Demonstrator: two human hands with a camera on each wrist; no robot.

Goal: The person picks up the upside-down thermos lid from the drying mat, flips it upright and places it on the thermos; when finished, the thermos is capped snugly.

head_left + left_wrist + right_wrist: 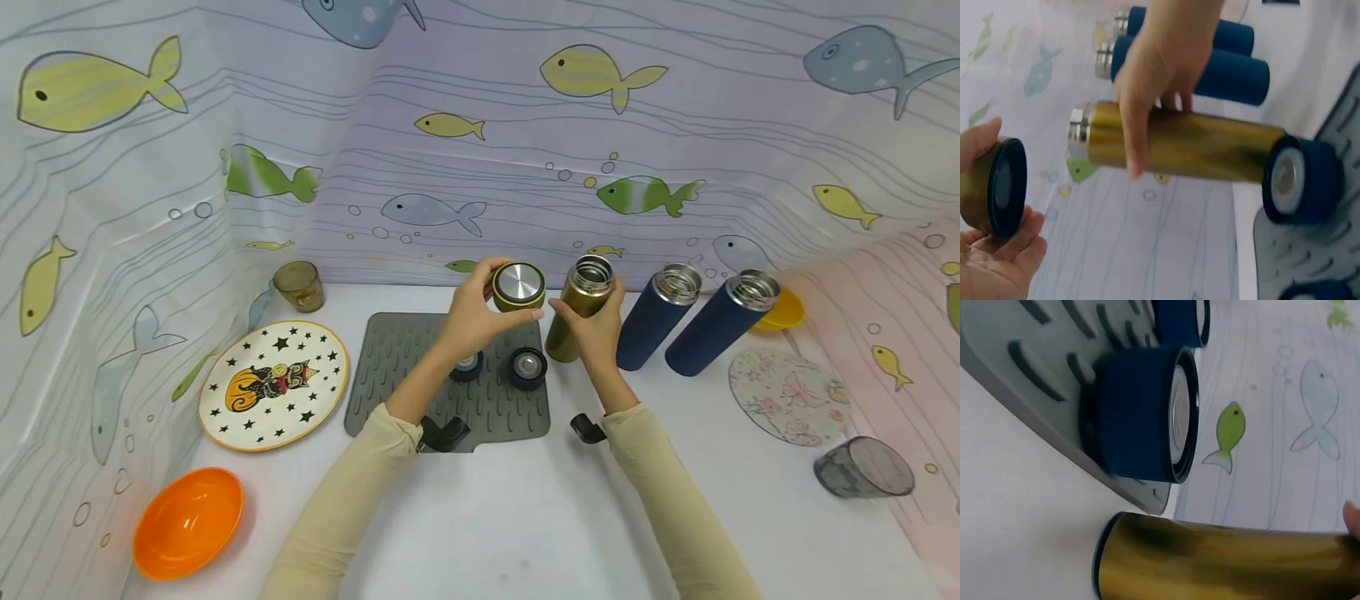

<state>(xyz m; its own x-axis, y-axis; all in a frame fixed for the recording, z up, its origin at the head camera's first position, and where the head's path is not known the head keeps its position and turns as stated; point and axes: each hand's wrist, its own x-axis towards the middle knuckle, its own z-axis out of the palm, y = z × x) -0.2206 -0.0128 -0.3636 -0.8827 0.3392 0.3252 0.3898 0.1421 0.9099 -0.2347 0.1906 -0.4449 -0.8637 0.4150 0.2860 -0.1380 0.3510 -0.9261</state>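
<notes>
My left hand (468, 321) holds a gold thermos lid (519, 283) with fingers and thumb around its side. Its steel-coloured disc faces up in the head view. My right hand (597, 337) grips the gold thermos flask (583, 302) around its upper body. The flask is upright and uncapped, its steel neck bare, its base at the white table beside the mat. The lid is apart from the flask, to its left. Two dark blue lids (527, 369) sit inner side up on the grey drying mat (420, 400); my left forearm partly covers one.
Two uncapped blue thermos flasks (655, 321) stand right of my right hand, with a yellow bowl (783, 310) behind. A floral round board (787, 396) and grey glass (862, 468) are farther right. On the left are a cat-patterned plate (322, 367), brown cup (300, 287) and orange bowl (187, 525).
</notes>
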